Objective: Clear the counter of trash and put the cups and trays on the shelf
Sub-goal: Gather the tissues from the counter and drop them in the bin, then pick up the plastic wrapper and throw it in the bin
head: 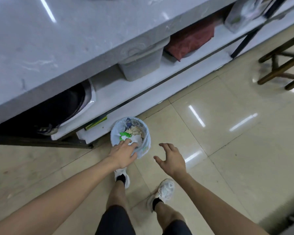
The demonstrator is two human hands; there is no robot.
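Seen from above, a person stood at a pale stone counter [61, 39] and reached down to a small round waste bin [147, 146] on the cream tiled floor [227, 133]. The bin stood directly ahead of the left hand [124, 154], whose fingers dipped over its near rim into crumpled white paper [137, 139]; whether they pinched the paper or were letting it go could not be told. The right hand [172, 159] hovered just beside the bin, to its right, fingers spread and holding nothing, so the left hand was nearer.

The bin was lined with a thin, wrinkled whitish bag and held soft, crushed scraps: white, tan, and a bright green piece [123, 134]. Under the counter, a white lower shelf [143, 92] held a frosted plastic tub [141, 65] and a folded dark red cloth [192, 39]. No cups or trays were visible.
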